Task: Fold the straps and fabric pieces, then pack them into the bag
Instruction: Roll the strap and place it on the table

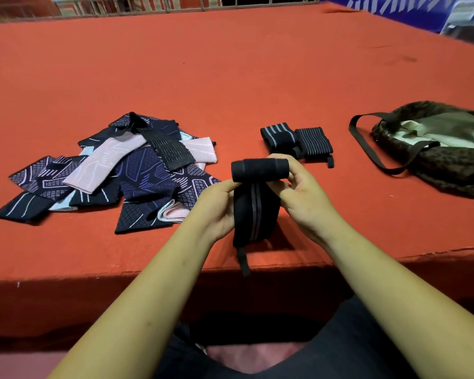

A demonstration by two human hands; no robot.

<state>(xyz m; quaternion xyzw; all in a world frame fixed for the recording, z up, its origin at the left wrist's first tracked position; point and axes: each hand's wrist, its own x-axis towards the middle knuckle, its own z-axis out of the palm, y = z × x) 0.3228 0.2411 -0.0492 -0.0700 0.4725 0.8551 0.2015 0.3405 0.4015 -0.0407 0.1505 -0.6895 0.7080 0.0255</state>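
Left hand (216,206) and right hand (298,192) are both gripping a partly rolled black strap (255,212) above the red worktop (230,77).

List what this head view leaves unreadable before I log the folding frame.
- Bag contents: only pale lining shows through the opening; its right side is cut off by the frame edge.
- Pile: the number of pieces is unclear, as the pieces overlap.
- Strap: both the left hand and right hand cover its edges.
- Far background: blurred by the wide lens.
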